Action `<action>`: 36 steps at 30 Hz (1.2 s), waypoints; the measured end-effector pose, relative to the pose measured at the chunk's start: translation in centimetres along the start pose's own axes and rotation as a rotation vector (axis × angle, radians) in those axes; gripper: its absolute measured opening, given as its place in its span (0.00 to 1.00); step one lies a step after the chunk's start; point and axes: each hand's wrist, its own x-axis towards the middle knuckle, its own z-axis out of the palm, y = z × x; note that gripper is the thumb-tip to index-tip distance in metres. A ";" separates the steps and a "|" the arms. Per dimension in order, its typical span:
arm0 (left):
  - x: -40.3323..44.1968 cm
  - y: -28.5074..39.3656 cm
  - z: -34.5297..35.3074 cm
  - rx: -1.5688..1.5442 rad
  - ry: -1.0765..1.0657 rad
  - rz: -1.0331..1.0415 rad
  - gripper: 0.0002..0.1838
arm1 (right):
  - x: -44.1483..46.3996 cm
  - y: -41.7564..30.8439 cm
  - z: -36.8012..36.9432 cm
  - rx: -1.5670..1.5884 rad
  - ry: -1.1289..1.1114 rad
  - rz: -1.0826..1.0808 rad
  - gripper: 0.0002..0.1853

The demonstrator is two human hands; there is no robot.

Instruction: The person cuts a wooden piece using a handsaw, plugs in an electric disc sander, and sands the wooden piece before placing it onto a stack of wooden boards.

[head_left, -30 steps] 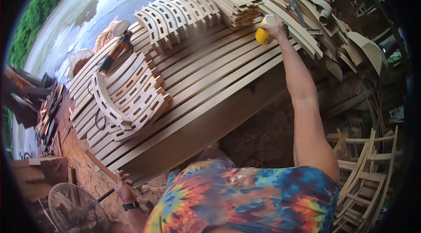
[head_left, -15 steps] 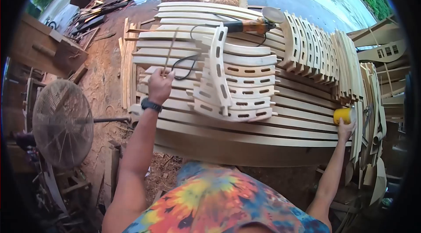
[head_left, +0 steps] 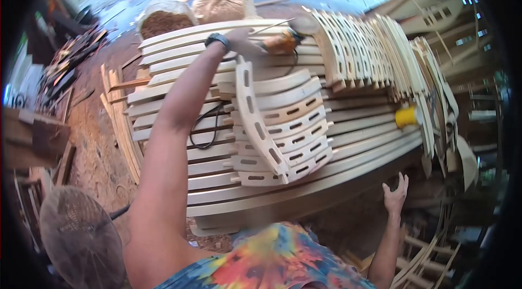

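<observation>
My left hand (head_left: 243,42) is closed on a thin stick (head_left: 274,26) and sits at the rear end of an orange and black power tool (head_left: 280,44) with a round disc. Whether its fingers also touch the tool is blurred. Below it, a curved slotted wooden piece (head_left: 254,109) lies across several similar slotted pieces (head_left: 296,125). My right hand (head_left: 395,194) hangs in front of the slatted stack's near edge, fingers apart, holding nothing. A yellow can (head_left: 406,117) rests on its side at the right end of the long slats (head_left: 359,139).
A row of upright slotted pieces (head_left: 353,49) stands at the back right, beside stacked strips (head_left: 405,60). Two filled sacks (head_left: 166,17) are behind the slats. A round fan (head_left: 81,240) stands at lower left. A black cord (head_left: 205,146) loops over the slats.
My left hand has moved forward with the stick, reaching the power tool. My right hand has let go of the yellow can and drawn back toward my body. The view has turned.
</observation>
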 end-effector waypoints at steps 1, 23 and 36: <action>0.5 0.5 -0.2 0.072 -0.147 -0.012 0.58 | -1.7 0.7 -0.2 -0.026 -0.004 0.024 0.41; 5.3 -4.8 3.0 0.304 0.043 0.259 0.29 | -24.5 5.9 2.6 0.003 -0.476 0.715 0.40; -17.4 -3.2 -6.6 0.181 0.480 -0.224 0.26 | -20.1 7.4 3.4 0.087 -0.626 0.392 0.35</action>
